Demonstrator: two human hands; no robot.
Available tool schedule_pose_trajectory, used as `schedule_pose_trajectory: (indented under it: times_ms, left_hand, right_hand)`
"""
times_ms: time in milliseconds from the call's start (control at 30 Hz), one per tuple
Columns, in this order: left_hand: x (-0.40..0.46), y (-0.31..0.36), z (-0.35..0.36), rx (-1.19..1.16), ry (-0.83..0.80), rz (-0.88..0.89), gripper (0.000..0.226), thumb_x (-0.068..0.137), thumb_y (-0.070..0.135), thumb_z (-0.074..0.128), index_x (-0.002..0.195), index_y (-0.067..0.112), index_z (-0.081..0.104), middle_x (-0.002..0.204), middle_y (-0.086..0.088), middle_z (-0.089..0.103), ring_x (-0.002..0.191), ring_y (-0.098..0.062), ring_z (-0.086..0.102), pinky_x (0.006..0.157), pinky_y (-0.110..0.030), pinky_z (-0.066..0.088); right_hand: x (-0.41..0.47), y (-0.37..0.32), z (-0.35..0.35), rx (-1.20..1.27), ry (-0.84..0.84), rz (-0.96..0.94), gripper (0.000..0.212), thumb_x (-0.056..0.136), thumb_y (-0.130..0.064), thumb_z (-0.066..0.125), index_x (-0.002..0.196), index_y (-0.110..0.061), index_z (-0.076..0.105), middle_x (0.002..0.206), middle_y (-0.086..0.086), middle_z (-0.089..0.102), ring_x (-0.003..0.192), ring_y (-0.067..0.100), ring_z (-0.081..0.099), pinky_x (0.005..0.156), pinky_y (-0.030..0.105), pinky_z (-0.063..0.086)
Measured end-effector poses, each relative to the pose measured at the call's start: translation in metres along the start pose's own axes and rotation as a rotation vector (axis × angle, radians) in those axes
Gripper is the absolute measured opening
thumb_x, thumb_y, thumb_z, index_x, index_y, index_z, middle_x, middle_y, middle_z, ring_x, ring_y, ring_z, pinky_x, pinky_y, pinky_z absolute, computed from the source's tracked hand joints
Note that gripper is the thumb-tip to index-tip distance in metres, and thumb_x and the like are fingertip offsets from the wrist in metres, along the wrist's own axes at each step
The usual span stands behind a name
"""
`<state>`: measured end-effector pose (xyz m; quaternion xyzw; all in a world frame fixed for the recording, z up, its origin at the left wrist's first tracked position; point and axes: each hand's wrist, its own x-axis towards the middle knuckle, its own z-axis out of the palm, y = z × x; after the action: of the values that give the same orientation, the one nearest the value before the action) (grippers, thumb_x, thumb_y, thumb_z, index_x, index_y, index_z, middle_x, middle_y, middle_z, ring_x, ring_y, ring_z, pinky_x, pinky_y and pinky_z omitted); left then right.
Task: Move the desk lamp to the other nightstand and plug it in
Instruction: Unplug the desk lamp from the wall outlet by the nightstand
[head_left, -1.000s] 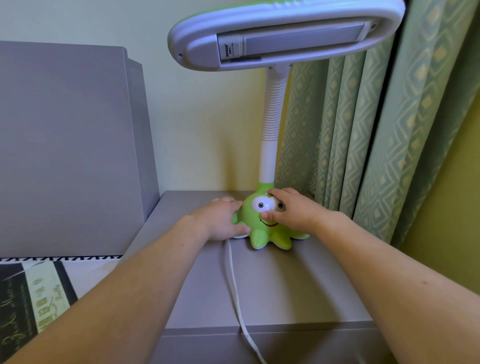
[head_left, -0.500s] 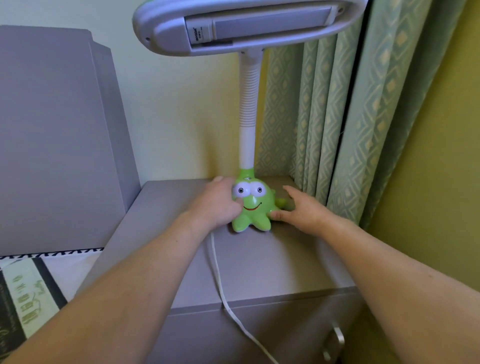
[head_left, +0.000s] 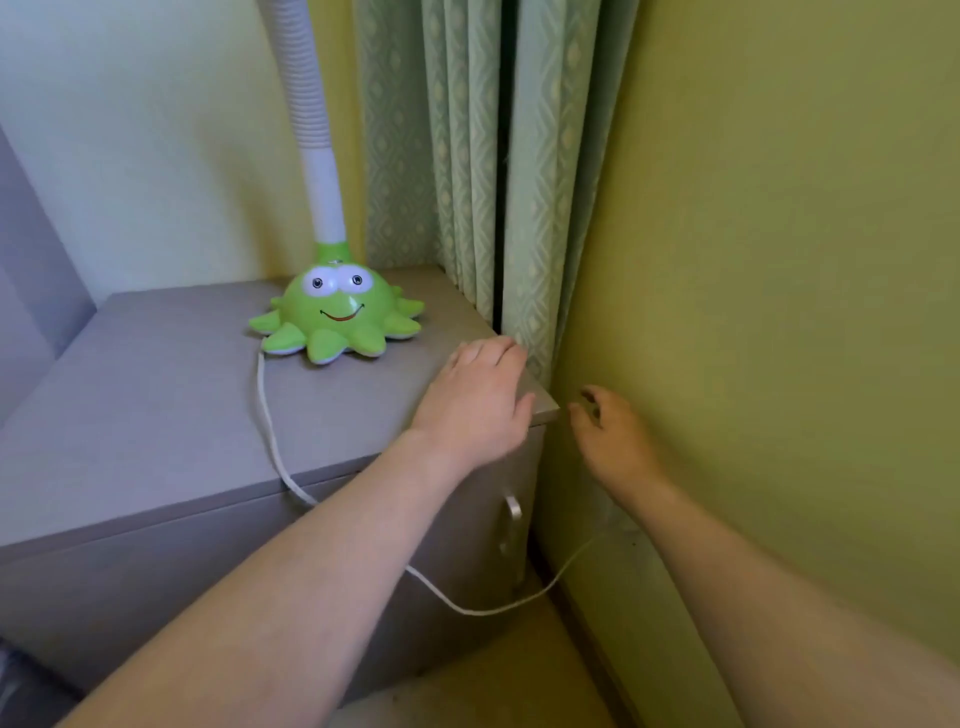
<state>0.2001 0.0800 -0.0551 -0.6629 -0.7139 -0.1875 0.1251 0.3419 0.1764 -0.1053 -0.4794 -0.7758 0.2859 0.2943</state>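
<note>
The desk lamp (head_left: 335, 317) has a green octopus base and a white ribbed neck. It stands at the back of the grey nightstand (head_left: 156, 415), and its head is out of frame. Its white cord (head_left: 270, 431) leaves the base, drops over the front edge, loops low and rises toward my right forearm, where its end is hidden. My left hand (head_left: 478, 400) lies flat on the nightstand's right front corner, fingers apart. My right hand (head_left: 613, 436) hovers beside that corner, close to the yellow-green wall, with its fingers curled. Whether it holds anything is unclear.
Patterned green curtains (head_left: 467, 156) hang behind the nightstand's right edge. The yellow-green wall (head_left: 779, 260) closes in on the right, leaving a narrow gap beside the nightstand. A metal handle (head_left: 511, 512) sits on the drawer front. A grey headboard (head_left: 31, 270) stands at left.
Both hands have let go of the lamp base. The view has swung right and down; my left hand now rests on the nightstand corner and my right hand is by the wall.
</note>
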Motion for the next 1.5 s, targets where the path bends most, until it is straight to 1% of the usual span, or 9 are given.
schedule_pose_trajectory:
  times_ms: [133, 233, 400, 533, 700, 867, 1200, 1367, 1500]
  left_hand:
    - [-0.033, 0.034, 0.021, 0.133, 0.014, 0.173, 0.058, 0.089, 0.038, 0.045, 0.139, 0.011, 0.045, 0.146, -0.009, 0.045, 0.138, -0.028, 0.034, 0.120, -0.047, 0.017]
    - [-0.058, 0.043, 0.036, 0.217, 0.010, 0.299, 0.053, 0.088, 0.033, 0.048, 0.135, 0.010, 0.052, 0.146, -0.011, 0.047, 0.140, -0.030, 0.035, 0.120, -0.050, 0.018]
    - [-0.084, 0.048, 0.054, 0.271, -0.053, 0.409, 0.049, 0.084, 0.026, 0.053, 0.130, 0.009, 0.059, 0.139, -0.012, 0.055, 0.136, -0.031, 0.043, 0.118, -0.052, 0.023]
    - [-0.086, 0.046, 0.056, 0.256, -0.107, 0.370, 0.049, 0.087, 0.026, 0.049, 0.132, 0.009, 0.056, 0.140, -0.012, 0.054, 0.137, -0.031, 0.041, 0.118, -0.051, 0.023]
    - [-0.083, 0.036, 0.050, 0.222, -0.074, 0.328, 0.048, 0.086, 0.024, 0.050, 0.130, 0.007, 0.056, 0.138, -0.013, 0.054, 0.135, -0.031, 0.042, 0.119, -0.045, 0.023]
    - [-0.086, 0.018, 0.048, 0.192, -0.120, 0.355, 0.048, 0.091, 0.024, 0.044, 0.135, 0.009, 0.052, 0.144, -0.011, 0.050, 0.140, -0.028, 0.037, 0.120, -0.042, 0.021]
    - [-0.083, 0.006, 0.047, 0.285, -0.172, 0.460, 0.050, 0.089, 0.025, 0.045, 0.136, 0.008, 0.052, 0.144, -0.012, 0.050, 0.140, -0.029, 0.037, 0.119, -0.044, 0.024]
    - [-0.083, 0.003, 0.049, 0.308, -0.177, 0.463, 0.051, 0.089, 0.024, 0.045, 0.137, 0.008, 0.050, 0.146, -0.012, 0.048, 0.141, -0.028, 0.035, 0.119, -0.044, 0.024]
    - [-0.082, 0.001, 0.042, 0.301, -0.177, 0.498, 0.052, 0.086, 0.022, 0.048, 0.135, 0.006, 0.053, 0.143, -0.013, 0.051, 0.138, -0.029, 0.040, 0.118, -0.044, 0.027]
  right_hand:
    - [-0.044, 0.044, 0.013, -0.027, 0.165, 0.100, 0.028, 0.092, -0.017, 0.052, 0.110, 0.000, 0.064, 0.109, 0.021, 0.063, 0.101, 0.034, 0.059, 0.088, 0.044, 0.048]
    - [-0.069, 0.068, 0.030, 0.073, 0.265, 0.344, 0.023, 0.091, -0.018, 0.051, 0.091, -0.002, 0.066, 0.098, 0.020, 0.067, 0.083, 0.030, 0.058, 0.072, 0.033, 0.044]
    - [-0.070, 0.079, 0.050, 0.682, 0.043, 0.882, 0.032, 0.097, -0.037, 0.040, 0.112, -0.015, 0.057, 0.101, 0.012, 0.058, 0.085, 0.027, 0.056, 0.076, 0.034, 0.042]
    - [-0.057, 0.082, 0.050, 0.970, 0.142, 0.900, 0.027, 0.098, -0.030, 0.040, 0.111, -0.014, 0.057, 0.102, 0.013, 0.060, 0.071, 0.020, 0.054, 0.059, 0.026, 0.041]
    - [-0.053, 0.078, 0.059, 1.285, 0.249, 0.926, 0.024, 0.101, -0.026, 0.035, 0.116, -0.017, 0.051, 0.104, 0.011, 0.067, 0.078, 0.020, 0.061, 0.068, 0.030, 0.044]
    - [-0.053, 0.083, 0.062, 1.234, 0.236, 0.926, 0.022, 0.100, -0.032, 0.036, 0.103, -0.016, 0.050, 0.091, 0.010, 0.068, 0.070, 0.018, 0.060, 0.062, 0.029, 0.044]
    - [-0.053, 0.072, 0.069, 1.330, 0.441, 0.931, 0.027, 0.100, -0.027, 0.037, 0.080, -0.016, 0.051, 0.084, 0.004, 0.067, 0.074, 0.016, 0.058, 0.082, 0.030, 0.042]
    - [-0.046, 0.071, 0.067, 1.357, 0.439, 0.955, 0.023, 0.101, -0.021, 0.032, 0.098, -0.017, 0.055, 0.101, 0.006, 0.068, 0.071, 0.014, 0.053, 0.074, 0.029, 0.040]
    - [-0.042, 0.073, 0.062, 1.111, 0.410, 0.965, 0.040, 0.095, -0.011, 0.035, 0.129, 0.007, 0.048, 0.133, 0.029, 0.053, 0.055, 0.017, 0.039, 0.060, 0.035, 0.044]
